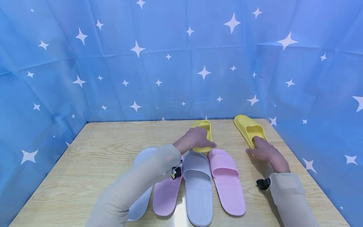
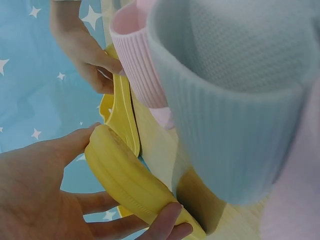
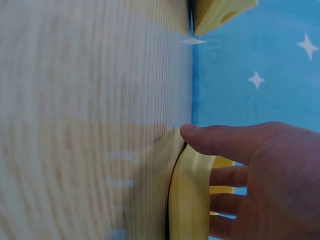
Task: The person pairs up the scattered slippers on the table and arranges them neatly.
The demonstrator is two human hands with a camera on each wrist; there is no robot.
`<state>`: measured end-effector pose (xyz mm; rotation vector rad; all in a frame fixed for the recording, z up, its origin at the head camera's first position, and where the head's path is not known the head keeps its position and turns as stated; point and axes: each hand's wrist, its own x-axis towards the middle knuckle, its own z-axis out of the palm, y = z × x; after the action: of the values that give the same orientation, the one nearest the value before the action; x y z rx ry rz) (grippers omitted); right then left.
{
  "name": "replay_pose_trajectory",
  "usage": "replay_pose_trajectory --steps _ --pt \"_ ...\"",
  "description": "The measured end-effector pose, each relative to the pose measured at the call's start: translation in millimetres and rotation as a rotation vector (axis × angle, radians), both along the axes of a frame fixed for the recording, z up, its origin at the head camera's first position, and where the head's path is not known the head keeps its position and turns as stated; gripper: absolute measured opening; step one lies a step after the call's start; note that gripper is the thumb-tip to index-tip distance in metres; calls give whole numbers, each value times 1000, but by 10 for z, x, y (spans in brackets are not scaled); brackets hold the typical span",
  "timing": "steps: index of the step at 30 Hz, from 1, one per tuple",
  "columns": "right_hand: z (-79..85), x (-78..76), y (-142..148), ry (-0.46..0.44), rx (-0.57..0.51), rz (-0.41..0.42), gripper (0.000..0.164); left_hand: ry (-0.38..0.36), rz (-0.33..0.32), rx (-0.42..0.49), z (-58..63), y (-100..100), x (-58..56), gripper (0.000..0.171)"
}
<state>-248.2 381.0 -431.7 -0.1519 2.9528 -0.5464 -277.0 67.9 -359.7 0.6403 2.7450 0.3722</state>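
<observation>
Toward the back of the table, my left hand (image 1: 198, 138) grips a yellow slipper (image 1: 202, 150) by its near end. In the left wrist view the thumb and fingers are around that slipper's rounded end (image 2: 125, 175). A second yellow slipper (image 1: 244, 122) lies angled at the back right. My right hand (image 1: 264, 149) holds its near end, with the thumb on the outer edge and fingers on the inner side, partly hidden in the right wrist view (image 3: 190, 195).
Nearer, in a row, are a blue-grey slipper (image 1: 139, 205), a pink slipper (image 1: 165, 198), another blue-grey slipper (image 1: 199, 195) and another pink slipper (image 1: 229, 192). The left forearm covers part of the first two. A blue starry curtain (image 1: 170, 78) surrounds the wooden table (image 1: 93, 151).
</observation>
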Motion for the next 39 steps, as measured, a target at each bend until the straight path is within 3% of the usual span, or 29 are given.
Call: replay_pose_trajectory --steps 9,16,25,34,39 --pt "-5 -8 13 2 -2 8 67 5 -8 -5 16 164 39 49" --pt "35 1 48 25 -3 5 50 16 6 -9 -5 302 27 53" --pt "74 53 80 -7 -20 -33 56 41 7 18 -60 529 128 54" --pt "80 57 74 3 -13 -58 58 156 -39 -22 -90 748 121 48" --pt "93 56 68 -21 -14 -81 59 172 -80 -42 -138 856 110 45"
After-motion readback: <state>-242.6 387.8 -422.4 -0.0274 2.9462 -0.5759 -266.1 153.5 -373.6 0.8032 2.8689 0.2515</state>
